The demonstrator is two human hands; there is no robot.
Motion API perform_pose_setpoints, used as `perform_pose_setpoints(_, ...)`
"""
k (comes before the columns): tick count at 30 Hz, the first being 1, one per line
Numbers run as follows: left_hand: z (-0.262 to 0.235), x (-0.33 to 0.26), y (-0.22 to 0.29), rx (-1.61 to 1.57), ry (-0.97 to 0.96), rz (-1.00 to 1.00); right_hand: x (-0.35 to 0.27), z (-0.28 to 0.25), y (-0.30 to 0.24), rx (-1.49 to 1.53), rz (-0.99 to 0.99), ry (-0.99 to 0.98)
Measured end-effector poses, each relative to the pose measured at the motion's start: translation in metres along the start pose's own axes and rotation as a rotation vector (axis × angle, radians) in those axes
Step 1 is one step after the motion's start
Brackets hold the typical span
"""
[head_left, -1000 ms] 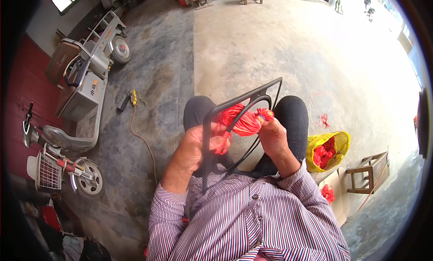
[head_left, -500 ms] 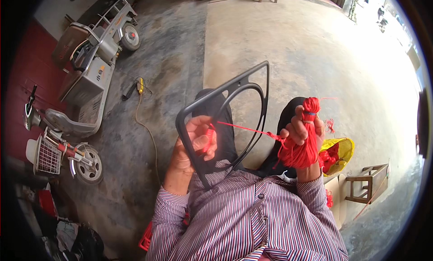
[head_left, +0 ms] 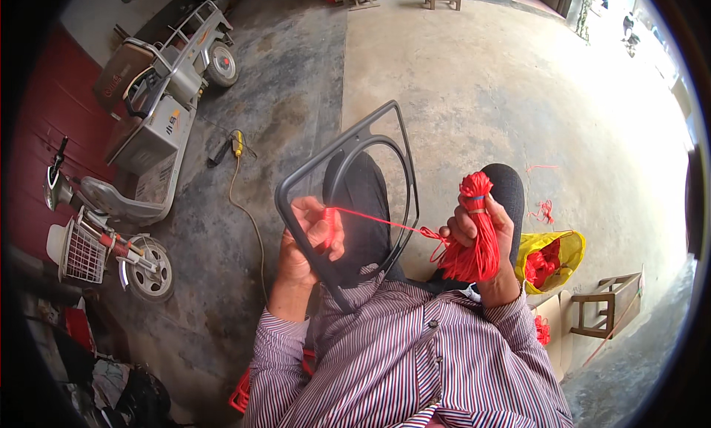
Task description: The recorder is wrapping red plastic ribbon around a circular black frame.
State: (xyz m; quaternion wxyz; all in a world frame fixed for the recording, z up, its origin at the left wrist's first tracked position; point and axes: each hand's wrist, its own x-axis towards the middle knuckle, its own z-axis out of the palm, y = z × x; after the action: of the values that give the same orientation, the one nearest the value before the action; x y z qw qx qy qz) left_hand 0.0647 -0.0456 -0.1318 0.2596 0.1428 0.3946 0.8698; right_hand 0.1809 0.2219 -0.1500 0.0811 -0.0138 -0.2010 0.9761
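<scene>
A dark frame with a round ring set inside it stands tilted over my lap. My left hand is closed round its near left side, where red cord is wound on the bar under my fingers. From there a strand runs taut across the ring's opening to the right. It ends in loose loops beside a thick hank of red cord, tied with a band near its top. My right hand is wrapped round this hank, in front of my right knee.
A yellow bag with red cord inside sits right of my knee, near a wooden stool. Scraps of red cord lie on the floor. To the left are a parked three-wheeled cart and a yellow socket on a cable.
My right hand has moved down and left with the hank, nearer the frame. The frame has swung slightly left, with my left hand still on it.
</scene>
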Motion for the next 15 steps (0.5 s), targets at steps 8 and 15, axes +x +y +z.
perform_pose_setpoints(8, 0.014, 0.000, -0.001, 0.066, 0.035, -0.099, 0.021, -0.010, -0.004, -0.062, 0.022, 0.387)
perform_pose_setpoints(15, 0.040, 0.001, -0.026, -0.044, -0.031, -0.136, 0.019, 0.072, 0.009, -0.758, 0.191, -0.162)
